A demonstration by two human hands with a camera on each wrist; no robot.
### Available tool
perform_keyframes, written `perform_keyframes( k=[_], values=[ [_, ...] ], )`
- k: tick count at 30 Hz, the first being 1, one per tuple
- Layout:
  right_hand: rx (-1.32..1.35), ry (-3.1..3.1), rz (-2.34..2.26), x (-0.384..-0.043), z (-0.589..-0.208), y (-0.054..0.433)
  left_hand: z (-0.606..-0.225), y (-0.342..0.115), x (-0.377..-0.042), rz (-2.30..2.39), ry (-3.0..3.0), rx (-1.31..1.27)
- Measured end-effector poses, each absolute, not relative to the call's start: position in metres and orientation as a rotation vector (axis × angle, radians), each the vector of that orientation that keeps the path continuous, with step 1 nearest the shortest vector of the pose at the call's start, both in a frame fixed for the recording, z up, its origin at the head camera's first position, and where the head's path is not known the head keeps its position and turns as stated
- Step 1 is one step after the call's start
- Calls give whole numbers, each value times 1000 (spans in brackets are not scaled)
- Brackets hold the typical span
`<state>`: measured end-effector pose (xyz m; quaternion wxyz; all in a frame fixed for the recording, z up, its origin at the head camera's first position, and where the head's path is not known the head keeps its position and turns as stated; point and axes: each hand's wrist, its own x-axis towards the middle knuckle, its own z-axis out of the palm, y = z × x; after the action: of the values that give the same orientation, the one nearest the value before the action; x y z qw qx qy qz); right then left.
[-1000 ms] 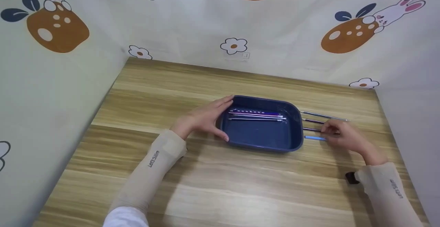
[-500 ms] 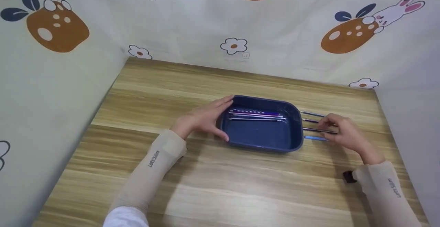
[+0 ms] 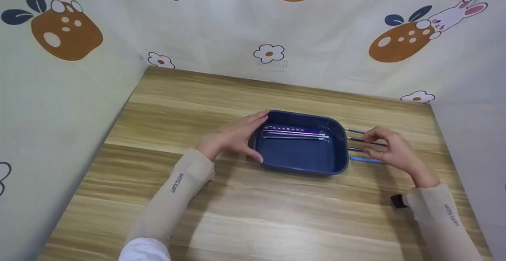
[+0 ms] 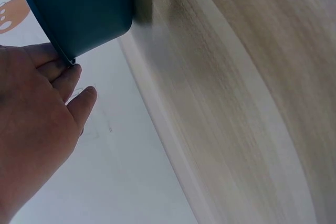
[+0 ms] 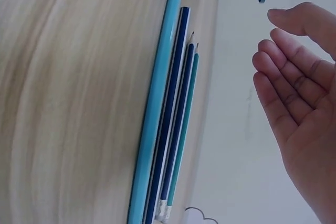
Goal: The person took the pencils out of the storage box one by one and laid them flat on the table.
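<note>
A dark blue rectangular box (image 3: 296,157) stands on the table with several pencils (image 3: 293,137) lying in it. My left hand (image 3: 231,137) spans its left end, thumb at the near corner and fingers at the far one; in the left wrist view those fingertips touch the rim. To the right of the box several pencils lie in a row. The right wrist view shows a light blue one (image 5: 156,103), a thick dark blue one (image 5: 169,100), a thin dark blue one (image 5: 177,127) and a teal one (image 5: 185,121). Over them hovers my right hand (image 3: 397,155), thumb and fingers apart, holding nothing.
Wood-grain table (image 3: 253,213) surrounds the box, with pale printed walls (image 3: 221,27) along its back and sides. A small black object (image 3: 398,201) sits at the right wrist, by the sleeve.
My right hand has shifted slightly left and toward the back wall, and its thumb and fingers have spread apart. More of the light blue pencil shows. The left hand and box have stayed put.
</note>
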<state>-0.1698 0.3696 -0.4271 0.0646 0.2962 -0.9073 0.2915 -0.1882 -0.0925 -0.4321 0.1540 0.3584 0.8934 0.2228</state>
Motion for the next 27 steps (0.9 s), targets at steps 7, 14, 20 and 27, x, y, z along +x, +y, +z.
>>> perform_keyframes(
  k=[7,14,20,27],
  values=[
    [897,-2749,932,-170,-416,361,-432,-93,-188,644,2556,1018],
    [910,-2758,892,-173,-409,356,-433,-93,-188,635,2560,1017],
    [928,-2735,855,-177,-406,352,-433,-94,-188,637,2561,1011],
    [953,-2739,885,-183,-400,343,-434,-93,-188,670,2559,1021]
  ],
)
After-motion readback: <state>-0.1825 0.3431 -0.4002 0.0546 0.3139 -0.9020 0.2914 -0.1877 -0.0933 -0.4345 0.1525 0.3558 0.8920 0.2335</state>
